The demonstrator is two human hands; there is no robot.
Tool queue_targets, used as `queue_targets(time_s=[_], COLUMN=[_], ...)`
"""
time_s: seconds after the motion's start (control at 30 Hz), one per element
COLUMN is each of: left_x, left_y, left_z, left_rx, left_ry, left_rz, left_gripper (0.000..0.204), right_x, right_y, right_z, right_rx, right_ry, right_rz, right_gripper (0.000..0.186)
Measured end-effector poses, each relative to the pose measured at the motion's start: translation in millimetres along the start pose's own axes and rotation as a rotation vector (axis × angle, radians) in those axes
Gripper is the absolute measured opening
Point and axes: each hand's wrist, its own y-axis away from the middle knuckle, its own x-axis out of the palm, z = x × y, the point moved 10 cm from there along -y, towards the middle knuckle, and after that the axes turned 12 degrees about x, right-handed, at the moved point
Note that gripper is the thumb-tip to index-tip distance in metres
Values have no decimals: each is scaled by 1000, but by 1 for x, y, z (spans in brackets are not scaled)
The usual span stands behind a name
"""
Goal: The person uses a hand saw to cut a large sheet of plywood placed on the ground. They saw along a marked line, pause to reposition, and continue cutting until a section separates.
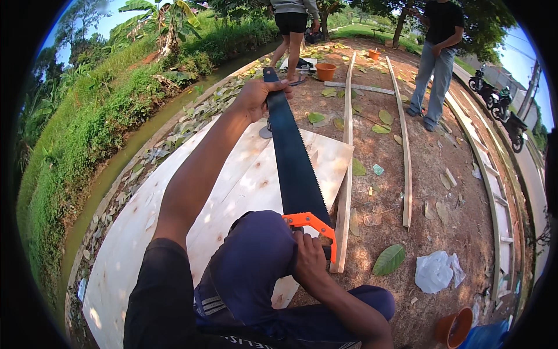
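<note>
A hand saw (pixel 295 160) with a long dark blade and an orange and black handle lies lengthwise in front of me, teeth facing right. My left hand (pixel 257 98) is closed around the blade near its far tip. Closed on the handle is my right hand (pixel 312 260), close to my bent knee. Below the saw a pale plywood sheet (pixel 238 174) rests on the ground, its far right corner against a long wooden batten (pixel 344 215). A small round grey thing (pixel 265 132) shows on the sheet beside the blade, partly hidden.
Another batten (pixel 404 174) and a ladder-like wooden frame (pixel 491 174) lie to the right. One person (pixel 293 29) stands ahead, another (pixel 433 64) at far right. Orange buckets (pixel 326 71), a plastic bag (pixel 434 271) and leaves dot the ground. A water channel (pixel 116 168) runs along the left.
</note>
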Motion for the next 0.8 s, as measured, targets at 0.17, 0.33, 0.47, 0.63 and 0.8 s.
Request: queue_targets(time_s=[0.17, 0.33, 0.47, 0.63, 0.8], left_x=[-60, -148, -308, -521, -573], left_y=[-16, -17, 28, 279, 676], left_z=[-11, 4, 19, 140, 177], left_rx=[46, 34, 28, -303, -1047], left_ry=[-88, -296, -591, -1067, -1502], left_rz=[-120, -228, -463, -739, -1228], left_gripper=[26, 38, 74, 84, 57], right_x=[30, 48, 106, 223, 296], right_y=[2, -23, -25, 7, 60], right_z=[8, 20, 18, -22, -40], right_rx=[-85, -173, -44, 89, 80], right_ry=[98, 129, -158, -101, 94], right_rz=[76, 34, 227, 453, 753], right_gripper=[72, 69, 62, 61, 63])
